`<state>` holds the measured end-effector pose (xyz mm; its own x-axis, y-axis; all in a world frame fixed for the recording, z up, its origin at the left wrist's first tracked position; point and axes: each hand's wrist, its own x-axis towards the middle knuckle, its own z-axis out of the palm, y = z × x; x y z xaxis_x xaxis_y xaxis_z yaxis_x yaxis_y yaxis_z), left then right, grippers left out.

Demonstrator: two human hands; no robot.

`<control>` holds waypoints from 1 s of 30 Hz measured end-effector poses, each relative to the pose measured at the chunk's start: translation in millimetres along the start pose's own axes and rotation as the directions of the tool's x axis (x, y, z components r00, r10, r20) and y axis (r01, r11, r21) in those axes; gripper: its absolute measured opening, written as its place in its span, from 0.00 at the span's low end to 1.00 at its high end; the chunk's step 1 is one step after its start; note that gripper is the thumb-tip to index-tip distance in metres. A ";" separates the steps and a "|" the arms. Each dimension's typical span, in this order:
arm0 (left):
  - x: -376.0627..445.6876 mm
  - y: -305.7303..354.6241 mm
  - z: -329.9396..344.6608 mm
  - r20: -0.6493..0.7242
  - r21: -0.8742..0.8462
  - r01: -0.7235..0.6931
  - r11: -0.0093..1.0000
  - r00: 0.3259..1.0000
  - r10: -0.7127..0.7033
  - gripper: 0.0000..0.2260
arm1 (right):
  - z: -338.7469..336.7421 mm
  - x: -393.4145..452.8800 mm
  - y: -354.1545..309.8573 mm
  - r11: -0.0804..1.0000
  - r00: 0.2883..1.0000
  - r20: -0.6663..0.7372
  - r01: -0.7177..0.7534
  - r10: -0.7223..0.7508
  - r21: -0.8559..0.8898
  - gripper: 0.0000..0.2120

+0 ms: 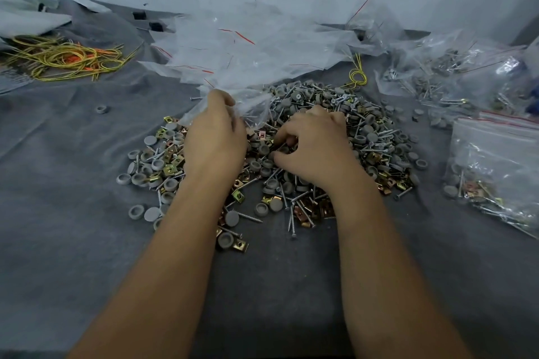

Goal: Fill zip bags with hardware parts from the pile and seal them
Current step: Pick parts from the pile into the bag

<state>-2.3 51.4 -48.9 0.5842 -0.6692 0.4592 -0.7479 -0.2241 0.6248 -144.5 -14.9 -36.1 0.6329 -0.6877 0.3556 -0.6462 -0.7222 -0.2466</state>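
Left hand [214, 137] grips a limp, slippery zip bag [250, 108] at its mouth, mid-frame. Right hand [313, 148], fingers curled, pinches small, sharp parts from the pile [379, 137]; best gathered in small clusters.

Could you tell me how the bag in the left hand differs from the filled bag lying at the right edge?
The bag in the left hand looks empty and crumpled, gripped by the left hand above the pile; the filled bag lies flat on the grey cloth, untouched. The filled bag holds screws, caps and clips. Both are clear plastic; the filled bag has a red zip line.
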 end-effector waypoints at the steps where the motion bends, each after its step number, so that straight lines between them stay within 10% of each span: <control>1: 0.0 0.4 0.2 0.020 -0.001 0.003 1.000 1.000 -0.003 0.03 | -0.3 0.5 0.3 1.000 1.000 0.003 -0.005 0.005 -0.004 0.07; 6: 1.2 -0.1 4.0 0.091 0.010 0.005 1.000 0.996 -0.005 0.11 | 3.1 2.4 -0.5 1.000 0.998 -0.068 -0.007 0.009 0.021 0.06; 15: -2.0 9.6 2.7 0.066 -0.089 -0.026 0.996 0.997 0.032 0.09 | 3.7 4.5 -18.1 0.692 0.920 -0.271 -0.001 0.284 0.722 0.09; 30: -7.1 16.1 -0.9 -0.044 -0.467 0.005 0.884 0.999 -0.029 0.07 | 12.5 0.0 -20.7 0.967 0.925 -0.379 0.080 0.019 0.243 0.06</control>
<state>-18.2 53.2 -41.5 0.6194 -0.6301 0.4683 -0.5110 0.1293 0.8498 -125.8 -0.9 -42.2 0.4118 -0.6217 0.6663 -0.4707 -0.7712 -0.4286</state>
